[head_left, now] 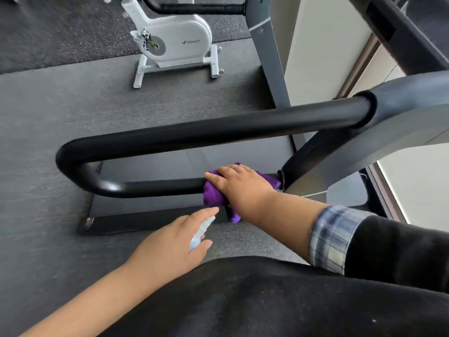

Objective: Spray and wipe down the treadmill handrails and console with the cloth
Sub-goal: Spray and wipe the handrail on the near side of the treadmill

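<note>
Nearest: left hand [170,242] low in view, wrapped around a small pale spray bottle [200,233], index finger stretched along the top toward the nozzle, nozzle aimed toward the lower rail. No mist visible; cannot tell whether a spray is under way.

Just beyond: right hand [239,183] laid over a purple cloth [213,193], fingers curved over it and pressing it onto the lower bar of the black handrail [150,187]. Cloth bunched around the bar close to where it meets the grey frame [340,166], one corner hanging below. Plaid cuff [332,237] turned back over a dark sleeve.

Farther: upper bar of the same loop [218,132] bare, no cloth on it. No wet streaks readable on the glossy black surface, so wiped and unwiped stretches not distinguishable.

Progress, judged: wiping in hand on one rail, at its frame end. Probably left: rest of lower bar toward the bend, the bend, upper bar, any opposite handrail (out of view). Console only partly seen at top right [388,27], dark and untouched by either hand; likely still to do.

Farthest: white exercise bike [179,37] on the grey floor mat [48,117].
</note>
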Available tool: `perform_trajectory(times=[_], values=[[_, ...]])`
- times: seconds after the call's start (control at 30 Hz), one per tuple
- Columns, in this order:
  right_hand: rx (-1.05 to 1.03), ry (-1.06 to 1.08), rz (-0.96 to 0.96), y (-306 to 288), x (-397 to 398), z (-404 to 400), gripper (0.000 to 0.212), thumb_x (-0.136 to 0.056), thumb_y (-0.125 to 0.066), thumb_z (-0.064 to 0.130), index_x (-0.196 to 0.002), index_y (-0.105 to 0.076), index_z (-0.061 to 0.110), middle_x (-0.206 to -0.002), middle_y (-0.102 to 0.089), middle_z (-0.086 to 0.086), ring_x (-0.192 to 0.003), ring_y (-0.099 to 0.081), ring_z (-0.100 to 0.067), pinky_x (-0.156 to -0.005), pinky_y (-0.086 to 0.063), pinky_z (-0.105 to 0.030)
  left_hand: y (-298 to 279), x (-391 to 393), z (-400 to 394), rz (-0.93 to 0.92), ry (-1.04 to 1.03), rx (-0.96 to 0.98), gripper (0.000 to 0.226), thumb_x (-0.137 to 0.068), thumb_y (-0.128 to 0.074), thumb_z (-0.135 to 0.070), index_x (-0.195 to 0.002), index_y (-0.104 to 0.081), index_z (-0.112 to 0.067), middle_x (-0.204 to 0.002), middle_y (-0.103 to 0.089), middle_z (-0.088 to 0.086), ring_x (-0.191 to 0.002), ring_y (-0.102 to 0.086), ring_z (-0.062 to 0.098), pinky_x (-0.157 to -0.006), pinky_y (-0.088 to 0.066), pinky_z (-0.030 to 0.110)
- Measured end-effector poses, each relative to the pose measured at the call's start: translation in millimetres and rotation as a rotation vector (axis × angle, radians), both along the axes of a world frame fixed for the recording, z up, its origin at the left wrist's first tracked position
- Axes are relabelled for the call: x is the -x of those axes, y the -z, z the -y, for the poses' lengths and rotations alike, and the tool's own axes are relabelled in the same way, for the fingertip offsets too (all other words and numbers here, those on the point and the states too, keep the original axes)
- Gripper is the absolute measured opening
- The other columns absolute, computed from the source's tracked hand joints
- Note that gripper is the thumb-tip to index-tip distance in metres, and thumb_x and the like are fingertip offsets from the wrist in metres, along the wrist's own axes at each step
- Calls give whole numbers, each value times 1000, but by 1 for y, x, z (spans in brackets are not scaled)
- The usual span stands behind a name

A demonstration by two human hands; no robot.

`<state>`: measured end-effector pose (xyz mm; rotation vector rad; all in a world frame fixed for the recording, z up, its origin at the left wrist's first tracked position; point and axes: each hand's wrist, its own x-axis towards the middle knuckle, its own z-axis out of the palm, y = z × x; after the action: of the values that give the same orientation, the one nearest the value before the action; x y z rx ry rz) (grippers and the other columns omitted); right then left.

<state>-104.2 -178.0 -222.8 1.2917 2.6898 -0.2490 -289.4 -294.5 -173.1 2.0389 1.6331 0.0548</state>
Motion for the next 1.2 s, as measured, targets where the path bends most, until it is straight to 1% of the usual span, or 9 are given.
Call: perform_trajectory(times=[0.1,0.23,0.3,0.37,0.43,0.53,0.67,0.9,1.2], values=[[29,64,61,0,-29,-4,119,-67,-88,30,-157,-11,25,-147,-43,-1,-135,-42,-26,-117,-24,-40,-2,-15,-2,4,-13,23,67,-92,-54,-48,-133,-4,-65,-115,-52,-24,-104,-53,-3,-90,-47,28],[34,182,99,2,-56,-4,88,-84,-71,28,-154,-20,20,-141,-49,0,-132,-45,-26,-121,-16,-47,-1,-29,-7,-16,-14,34,65,-92,-51,-48,-133,-3,-64,-121,-54,-18,-109,-54,6,-92,-48,32],[-20,192,76,7,-59,-1,69,-88,-64,33,-147,-31,19,-134,-53,-2,-124,-50,-27,-117,-25,-45,-2,-31,-10,-24,-10,22,64,-93,-51,-47,-136,-5,-61,-123,-55,-16,-110,-54,7,-91,-48,33],[-53,183,15,9,-57,1,58,-90,-60,46,-137,-37,22,-126,-56,-2,-115,-53,-26,-104,-41,-42,-2,-28,-9,-28,-21,27,64,-93,-51,-47,-137,-7,-60,-125,-54,-15,-110,-54,6,-91,-48,33],[-47,185,-44,9,-54,1,62,-89,-55,62,-135,-39,24,-125,-56,0,-113,-54,-25,-96,-46,-40,-1,-19,-5,-31,-40,49,64,-93,-51,-48,-137,-6,-62,-127,-53,-16,-110,-54,5,-92,-48,33],[-39,204,-113,9,-45,-1,69,-86,-50,73,-137,-39,28,-128,-56,3,-115,-54,-23,-95,-48,-39,0,2,3,-23,-98,83,64,-93,-51,-48,-136,-6,-63,-123,-52,-19,-109,-52,4,-92,-46,30],[-22,173,-150,5,-6,-5,65,-84,-53,73,-133,-44,32,-126,-60,6,-114,-56,-22,-93,-48,-36,-1,31,10,-16,-149,119,63,-93,-52,-47,-138,-11,-62,-122,-53,-20,-109,-50,2,-93,-43,26],[-21,89,-164,-2,101,-1,76,-87,-45,76,-140,-41,23,-132,-57,1,-120,-54,-25,-99,-47,-39,4,90,12,-44,-114,159,62,-94,-52,-46,-140,-14,-60,-140,-45,-21,-120,-48,6,-95,-42,26],[-43,79,-185,-2,169,-2,80,-86,-42,79,-146,-37,26,-133,-57,5,-120,-53,-22,-98,-47,-38,19,173,14,-21,-135,221,64,-92,-53,-49,-131,-6,-67,-132,-51,-20,-115,-51,8,-95,-45,31]])
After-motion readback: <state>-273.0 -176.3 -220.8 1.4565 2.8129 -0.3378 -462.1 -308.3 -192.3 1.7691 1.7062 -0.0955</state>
